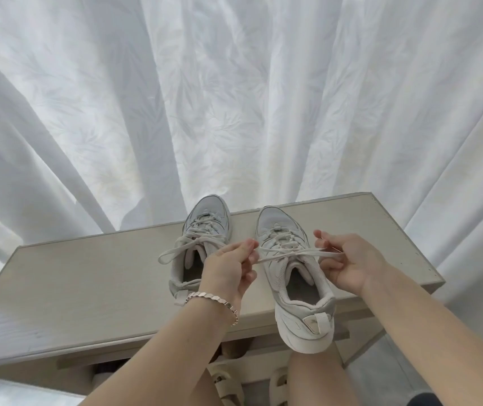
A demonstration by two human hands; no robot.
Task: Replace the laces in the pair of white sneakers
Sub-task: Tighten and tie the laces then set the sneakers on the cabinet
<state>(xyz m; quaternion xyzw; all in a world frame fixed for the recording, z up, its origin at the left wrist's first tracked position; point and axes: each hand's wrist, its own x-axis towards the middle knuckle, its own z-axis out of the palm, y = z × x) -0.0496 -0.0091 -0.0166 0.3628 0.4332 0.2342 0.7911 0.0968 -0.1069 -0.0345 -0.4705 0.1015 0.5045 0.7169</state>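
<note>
Head view: two white sneakers, left sneaker (208, 218) and right sneaker (302, 315), stood side by side on the bench (88, 276). Right sneaker lay between the hands, heel over the near edge. Left hand (228, 271) and right hand (348, 259) each pinched its lace (293, 254). Long axes ran near-to-far, toes toward the far edge.

Can't see the ends of the flat off-white lace (293, 255), pinched away inside left hand (228, 269) and right hand (348, 260). Can't make out the brownish shapes (234, 348) shelved under the pale wooden cabinet top (88, 282).
</note>
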